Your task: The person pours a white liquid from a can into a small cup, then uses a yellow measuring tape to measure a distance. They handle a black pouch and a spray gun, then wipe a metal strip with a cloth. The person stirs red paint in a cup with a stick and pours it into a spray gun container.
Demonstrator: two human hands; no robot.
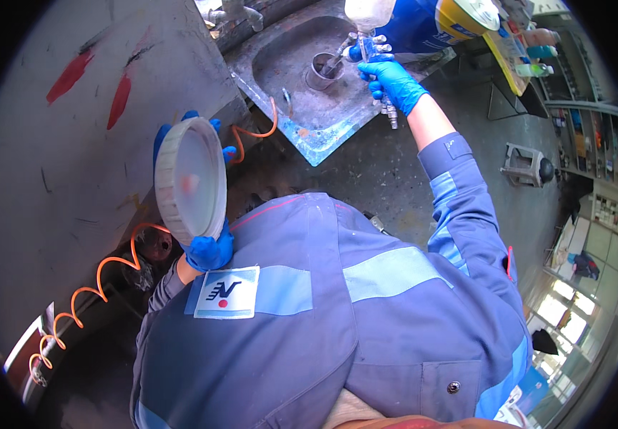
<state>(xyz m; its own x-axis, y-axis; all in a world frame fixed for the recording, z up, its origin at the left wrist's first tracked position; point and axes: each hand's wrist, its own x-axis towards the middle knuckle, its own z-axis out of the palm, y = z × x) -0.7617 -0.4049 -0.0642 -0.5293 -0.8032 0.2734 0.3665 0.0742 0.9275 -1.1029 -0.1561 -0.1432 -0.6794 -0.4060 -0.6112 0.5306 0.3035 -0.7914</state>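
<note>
My left hand [210,252], in a blue glove, is wrapped round the edge of a round, whitish disc with a ribbed rim, like a large lid [198,179]. The disc is tilted up on edge, and a pinkish smudge shows at its middle. My right hand [394,84], also gloved in blue, is stretched over the sink and closed on a metal spray gun [392,114]. A white cup [369,13] sits on top of the gun. Just left of it, a small metal can [321,74] stands in the stained sink [273,61] with a brush-like tool [333,66] in it.
An orange coiled hose [101,275] runs along the left past a grey panel [73,164] streaked with red paint. Beyond my right hand is a large blue and yellow bucket [430,25]. Bottles [534,70] and a grey stool [523,166] stand to the right.
</note>
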